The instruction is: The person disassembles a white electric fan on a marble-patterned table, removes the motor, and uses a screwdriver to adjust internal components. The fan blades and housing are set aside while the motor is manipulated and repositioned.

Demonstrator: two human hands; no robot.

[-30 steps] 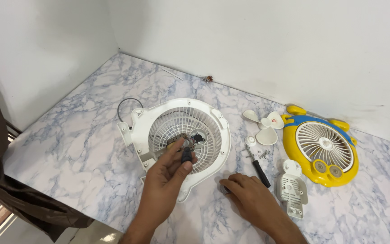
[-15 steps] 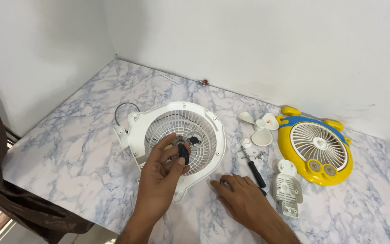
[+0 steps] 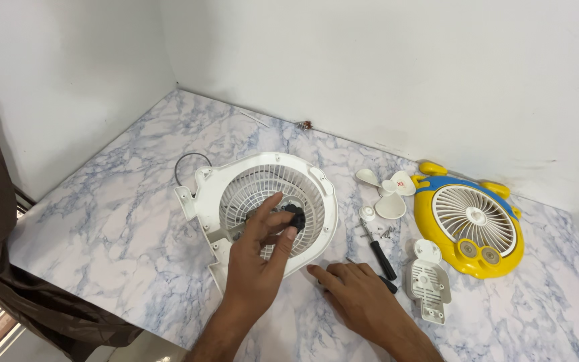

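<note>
Left hand point(image 3: 252, 268) still over white fan housing point(image 3: 263, 201) mid-table point(image 3: 122, 221), fingers point(image 3: 283, 221) clamped on small black motor point(image 3: 296, 218), little moved since earlier. Right hand point(image 3: 360, 295) flat, fingers together, beside screwdriver point(image 3: 378, 249).

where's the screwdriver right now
In the head view, the black-handled screwdriver lies right of centre on the marble table, between the white fan shell and the small white cover.

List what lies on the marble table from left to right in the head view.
black wire loop → white fan housing with the left hand on its small black part → white fan blade → black-handled screwdriver → small white cover → yellow fan front. The right hand rests flat below the screwdriver.
</note>
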